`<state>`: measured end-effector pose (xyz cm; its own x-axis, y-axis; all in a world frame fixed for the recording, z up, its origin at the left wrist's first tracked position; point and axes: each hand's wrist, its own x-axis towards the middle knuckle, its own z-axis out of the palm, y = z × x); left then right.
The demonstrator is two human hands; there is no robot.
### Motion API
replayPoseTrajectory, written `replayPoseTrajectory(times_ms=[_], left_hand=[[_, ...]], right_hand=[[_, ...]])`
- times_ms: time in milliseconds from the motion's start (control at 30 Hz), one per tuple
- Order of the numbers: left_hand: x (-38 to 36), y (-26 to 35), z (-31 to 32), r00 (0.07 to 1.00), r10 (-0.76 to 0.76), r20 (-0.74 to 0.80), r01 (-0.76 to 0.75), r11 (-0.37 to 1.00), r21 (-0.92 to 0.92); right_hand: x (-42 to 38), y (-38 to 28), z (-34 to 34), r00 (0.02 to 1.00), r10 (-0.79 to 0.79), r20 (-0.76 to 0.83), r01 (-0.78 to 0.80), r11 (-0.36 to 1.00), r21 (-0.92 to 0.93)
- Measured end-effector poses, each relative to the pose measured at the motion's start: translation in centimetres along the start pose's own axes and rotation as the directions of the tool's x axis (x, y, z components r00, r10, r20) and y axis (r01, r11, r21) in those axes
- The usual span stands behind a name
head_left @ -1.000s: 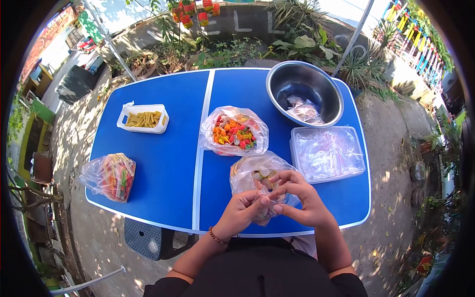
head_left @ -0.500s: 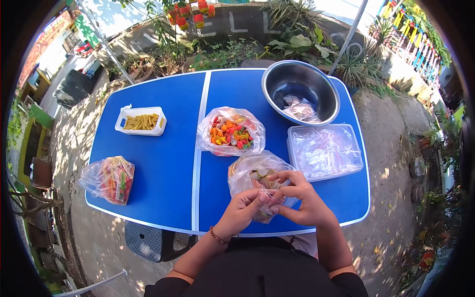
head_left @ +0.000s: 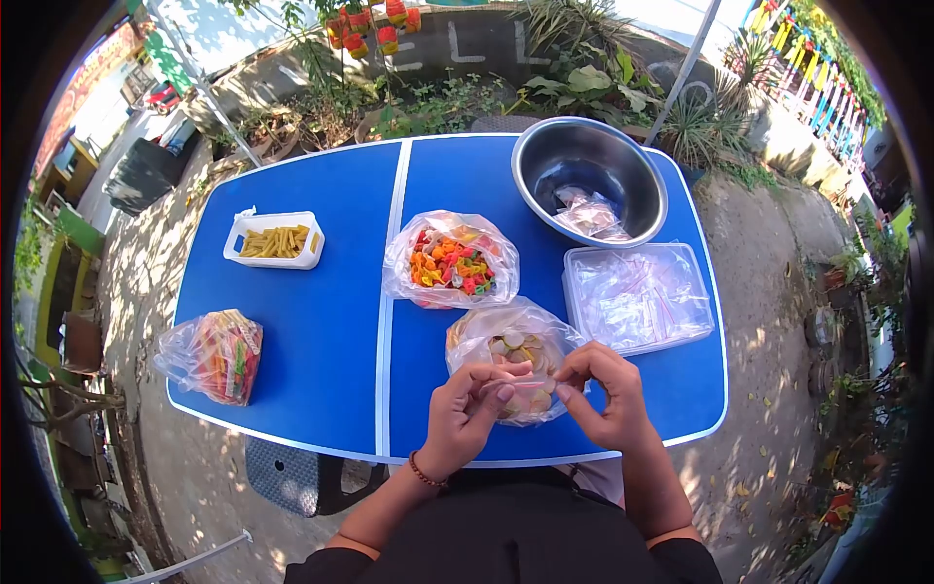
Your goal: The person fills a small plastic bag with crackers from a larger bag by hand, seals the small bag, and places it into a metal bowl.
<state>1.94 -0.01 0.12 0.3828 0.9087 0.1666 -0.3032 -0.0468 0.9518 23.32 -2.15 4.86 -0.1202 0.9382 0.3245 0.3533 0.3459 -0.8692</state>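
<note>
A small clear resealable plastic bag (head_left: 530, 383) with a pinkish strip along its top is stretched between my hands, close over a larger open bag. My left hand (head_left: 464, 414) pinches its left side with thumb and fingers. At the bag's right end, the thumb and forefinger of my right hand (head_left: 611, 401) are closed on the edge. Beneath them, the large clear plastic bag (head_left: 467, 336) holds many round, coin-like pieces (head_left: 516, 343). Just beyond it sits another open plastic bag (head_left: 401, 263) full of small orange, red, yellow and green pieces (head_left: 452, 265).
On the blue table (head_left: 321, 360), a lidless white basket (head_left: 276, 261) holds yellowish short sticks. A plastic bag of colourful packets (head_left: 226, 360) lies front left. At right, a metal basin (head_left: 545, 161) with filled small bags stands behind a clear container (head_left: 642, 341) of plastic bags.
My right hand has shifted right and its fingers have drawn away from my left hand, spreading the small bag between them. My left hand has moved slightly.
</note>
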Motion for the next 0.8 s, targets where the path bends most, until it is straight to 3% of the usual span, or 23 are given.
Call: replayPoseTrajectory(times_ms=[67, 167, 267, 367, 600, 667, 800], left_hand=[[0.0, -0.3, -0.4, 0.999, -0.027, 0.044, 0.025, 0.999, 0.045], [0.3, -0.2, 0.5, 0.999, 0.053, 0.006, -0.054, 0.998, 0.015], [0.6, -0.3, -0.6, 0.988, 0.154, 0.003, -0.146, 0.934, 0.327], [1.0, 1.7, -0.6, 0.975, 0.209, 0.077, -0.22, 0.842, 0.492], [1.1, 2.2, 0.3, 0.948, 0.268, 0.171, -0.318, 0.821, 0.475], [1.1, 2.1, -0.4, 0.93, 0.239, 0.278, -0.352, 0.792, 0.498], [1.1, 2.1, 0.1, 0.9, 0.32, 0.296, -0.434, 0.722, 0.539]], right_hand=[[0.1, -0.7, 0.5, 1.0, -0.001, 0.016, 0.001, 1.0, -0.008], [-0.3, -0.3, 0.6, 0.998, -0.067, 0.018, 0.068, 0.996, -0.066], [-0.8, -0.3, 0.2, 0.994, -0.107, 0.003, 0.107, 0.988, -0.114], [-0.7, -0.4, 0.0, 0.977, -0.215, 0.014, 0.214, 0.965, -0.152], [-0.6, -1.2, 1.0, 0.943, -0.332, -0.041, 0.316, 0.925, -0.212], [-0.8, -1.2, 0.5, 0.949, -0.315, 0.009, 0.311, 0.931, -0.192], [-0.9, -1.4, 1.3, 0.961, -0.272, 0.044, 0.276, 0.948, -0.159]])
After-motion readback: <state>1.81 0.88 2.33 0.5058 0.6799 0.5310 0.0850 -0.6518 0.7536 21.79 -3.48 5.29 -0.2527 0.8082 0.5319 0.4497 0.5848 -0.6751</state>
